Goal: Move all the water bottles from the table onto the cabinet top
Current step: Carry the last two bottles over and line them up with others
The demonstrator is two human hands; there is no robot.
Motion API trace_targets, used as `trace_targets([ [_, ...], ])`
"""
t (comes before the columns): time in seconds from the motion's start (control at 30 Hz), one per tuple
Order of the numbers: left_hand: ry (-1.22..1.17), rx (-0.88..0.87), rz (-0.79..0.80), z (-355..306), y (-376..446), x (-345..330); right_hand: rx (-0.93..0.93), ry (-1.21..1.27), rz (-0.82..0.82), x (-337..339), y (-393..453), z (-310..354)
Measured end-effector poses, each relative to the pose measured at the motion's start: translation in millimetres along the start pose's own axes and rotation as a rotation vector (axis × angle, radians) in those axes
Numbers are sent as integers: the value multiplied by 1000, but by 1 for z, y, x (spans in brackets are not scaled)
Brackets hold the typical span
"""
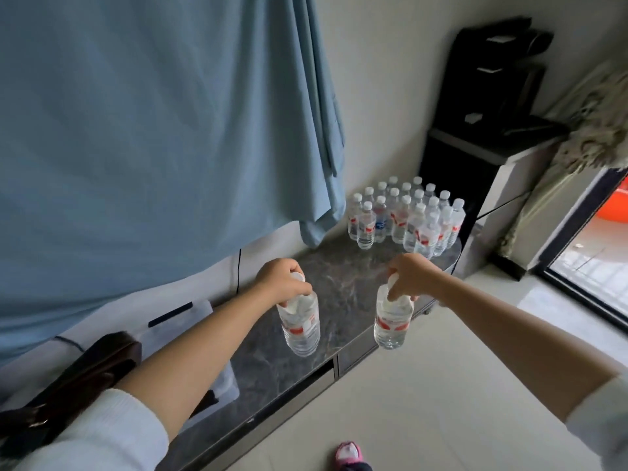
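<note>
My left hand (283, 282) grips the white caps of two clear water bottles (300, 326) with red labels, hanging over the dark marble cabinet top (339, 277). My right hand (409, 277) holds two more bottles (392, 321) by their necks, hanging above the cabinet's front edge. At the cabinet's far end stands a tight cluster of several upright water bottles (406, 217) with white caps. The table is out of view.
A blue curtain (153, 130) hangs behind the cabinet. A brown bag (78, 379) and a clear plastic box (190, 321) sit on its near left end. A black water dispenser (489, 130) stands past the far end. A glass door (591, 253) is at the right.
</note>
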State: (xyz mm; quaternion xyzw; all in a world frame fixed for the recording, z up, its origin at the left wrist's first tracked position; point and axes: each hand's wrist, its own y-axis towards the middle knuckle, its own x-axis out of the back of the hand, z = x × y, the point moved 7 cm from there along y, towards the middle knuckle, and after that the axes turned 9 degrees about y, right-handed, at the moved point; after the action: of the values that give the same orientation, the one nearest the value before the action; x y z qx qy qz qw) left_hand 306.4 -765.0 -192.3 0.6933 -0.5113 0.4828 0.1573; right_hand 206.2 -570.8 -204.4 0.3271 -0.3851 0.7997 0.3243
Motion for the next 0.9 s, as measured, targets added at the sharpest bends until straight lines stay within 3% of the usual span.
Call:
trace_targets([
  [0.3,19,-84,131,-72,130,-40,-57,-37,35,63,103,-56],
  [0.63,16,111,142,-141,253,-93,4,-76,153,117,232,-130],
  [0.9,69,259,65,-168,316,-120,81,-164,199,134,320,-165],
])
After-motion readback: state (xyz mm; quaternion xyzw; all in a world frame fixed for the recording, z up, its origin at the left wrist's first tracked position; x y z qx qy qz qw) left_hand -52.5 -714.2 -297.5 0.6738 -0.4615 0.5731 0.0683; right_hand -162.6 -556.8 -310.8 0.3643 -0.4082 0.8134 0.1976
